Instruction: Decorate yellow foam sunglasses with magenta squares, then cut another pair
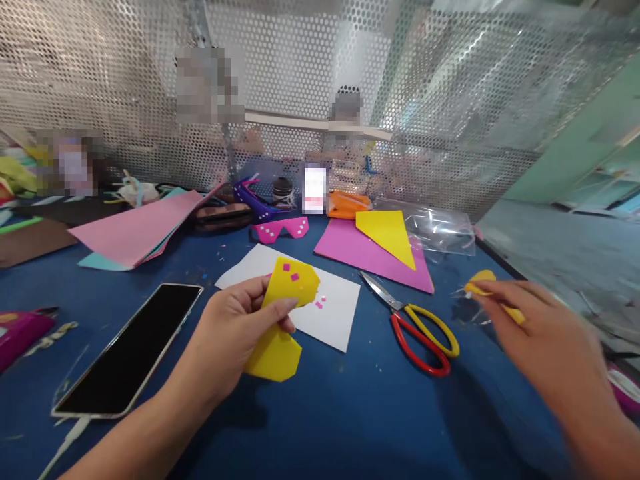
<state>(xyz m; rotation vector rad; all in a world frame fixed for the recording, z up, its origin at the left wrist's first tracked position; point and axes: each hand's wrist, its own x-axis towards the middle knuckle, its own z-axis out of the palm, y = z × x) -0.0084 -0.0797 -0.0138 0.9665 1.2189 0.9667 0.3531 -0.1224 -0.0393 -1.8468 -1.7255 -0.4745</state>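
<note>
My left hand (235,333) pinches a yellow foam cut-out (283,317) with small pink squares stuck on it, holding it above a white sheet (327,317) on the blue table. My right hand (540,340) reaches out to the right, blurred by motion, its fingers closed on a small yellow strip (487,288). Red-and-yellow scissors (415,323) lie between the two hands. A few loose pink squares (319,304) rest on the white sheet.
A phone (127,350) lies face up at the left with a cable. A pink sheet with a yellow triangle (387,237) lies behind the scissors, beside a clear plastic bag (440,230). Pink foam glasses (280,229), stacked coloured sheets (135,233) and a perforated metal screen (450,100) stand behind.
</note>
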